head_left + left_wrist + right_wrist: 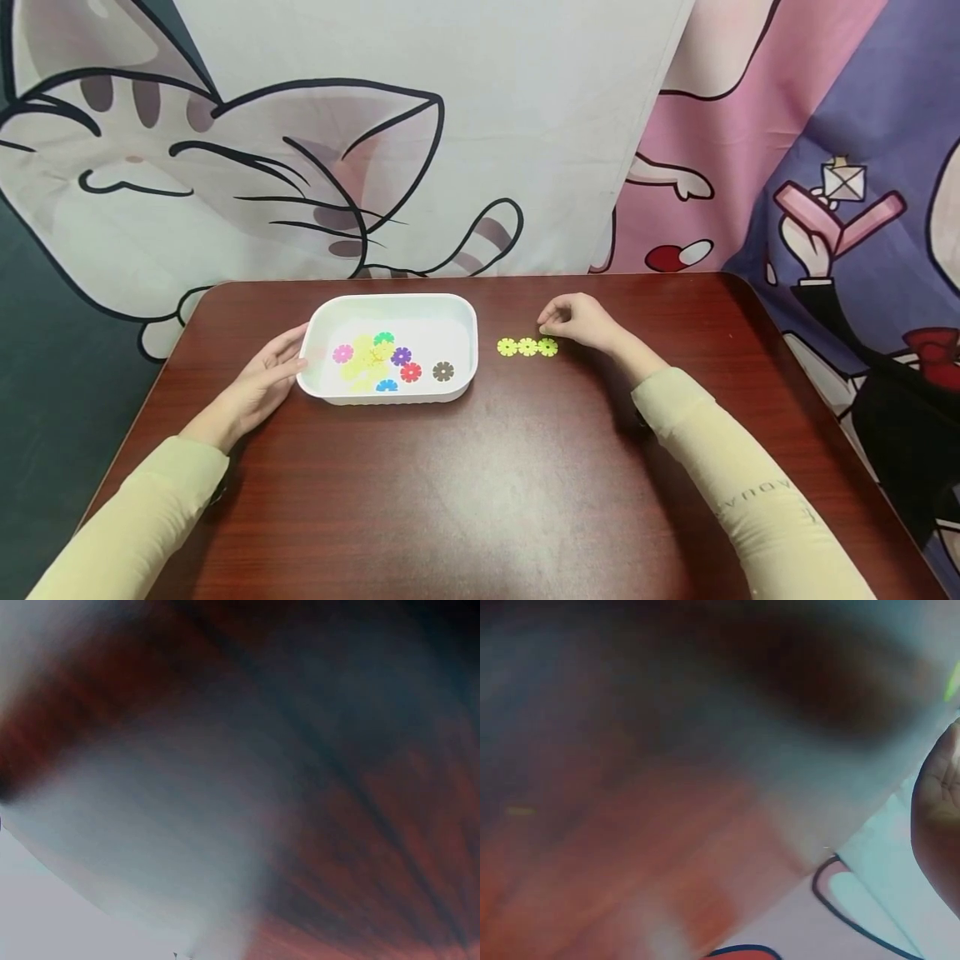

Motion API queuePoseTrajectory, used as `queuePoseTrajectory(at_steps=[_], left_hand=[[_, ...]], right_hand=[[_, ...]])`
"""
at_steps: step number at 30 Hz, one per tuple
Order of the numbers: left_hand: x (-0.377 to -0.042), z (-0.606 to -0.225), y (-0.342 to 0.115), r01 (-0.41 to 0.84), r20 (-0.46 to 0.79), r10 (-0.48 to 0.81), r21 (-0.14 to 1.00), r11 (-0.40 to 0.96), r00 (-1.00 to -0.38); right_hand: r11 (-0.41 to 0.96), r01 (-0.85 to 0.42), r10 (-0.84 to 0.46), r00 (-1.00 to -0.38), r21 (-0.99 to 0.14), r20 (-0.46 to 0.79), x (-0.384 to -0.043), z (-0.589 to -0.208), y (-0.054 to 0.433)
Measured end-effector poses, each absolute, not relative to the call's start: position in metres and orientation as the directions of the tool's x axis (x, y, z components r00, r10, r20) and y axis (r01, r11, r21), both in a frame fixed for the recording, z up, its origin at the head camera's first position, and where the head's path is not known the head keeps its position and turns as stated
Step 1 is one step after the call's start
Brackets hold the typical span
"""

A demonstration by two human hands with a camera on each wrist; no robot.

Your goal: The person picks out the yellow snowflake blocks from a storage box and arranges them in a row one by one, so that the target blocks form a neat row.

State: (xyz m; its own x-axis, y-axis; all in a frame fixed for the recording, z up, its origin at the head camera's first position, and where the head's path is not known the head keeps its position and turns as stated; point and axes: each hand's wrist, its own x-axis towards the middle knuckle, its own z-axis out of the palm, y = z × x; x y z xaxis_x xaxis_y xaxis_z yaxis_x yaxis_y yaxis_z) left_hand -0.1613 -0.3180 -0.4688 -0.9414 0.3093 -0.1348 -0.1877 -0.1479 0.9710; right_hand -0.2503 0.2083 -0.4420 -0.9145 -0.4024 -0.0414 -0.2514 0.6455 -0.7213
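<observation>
At the left end of a white plastic tray [390, 307], my left hand [262, 379] grips the wall, thumb over the rim and fingers along the outside. Inside lie several flower-shaped plastic discs, among them a pink disc [342, 354], a purple disc [401, 357], a red disc [410, 372] and a brown disc [443, 372]. Right of the tray, three yellow-green discs [527, 347] lie in a row, edges meeting. My right hand [581, 321] hovers at the rightmost disc, fingers loosely bent and fingertips just beyond its far edge.
Both hands work over a dark red-brown wooden table [450, 483]. Behind its far edge hangs a cloth printed with a cartoon cat [225, 167], with pink and purple cloth to the right. Both wrist views are mostly blurred.
</observation>
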Motion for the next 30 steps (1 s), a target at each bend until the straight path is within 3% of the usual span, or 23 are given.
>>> queuePoseTrajectory(at_steps=[18,30], left_hand=[[-0.161,-0.466,-0.317,-0.195,-0.151,0.308,0.974,-0.116,-0.939],[-0.160,-0.467,-0.318,-0.188,-0.142,0.310,0.974,-0.125,-0.940]], right_hand=[[0.569,-0.379,-0.501,-0.863,-0.730,0.058,-0.259,-0.395,0.136],[0.530,-0.409,-0.564,-0.824,-0.743,0.052,-0.257,-0.385,0.081]])
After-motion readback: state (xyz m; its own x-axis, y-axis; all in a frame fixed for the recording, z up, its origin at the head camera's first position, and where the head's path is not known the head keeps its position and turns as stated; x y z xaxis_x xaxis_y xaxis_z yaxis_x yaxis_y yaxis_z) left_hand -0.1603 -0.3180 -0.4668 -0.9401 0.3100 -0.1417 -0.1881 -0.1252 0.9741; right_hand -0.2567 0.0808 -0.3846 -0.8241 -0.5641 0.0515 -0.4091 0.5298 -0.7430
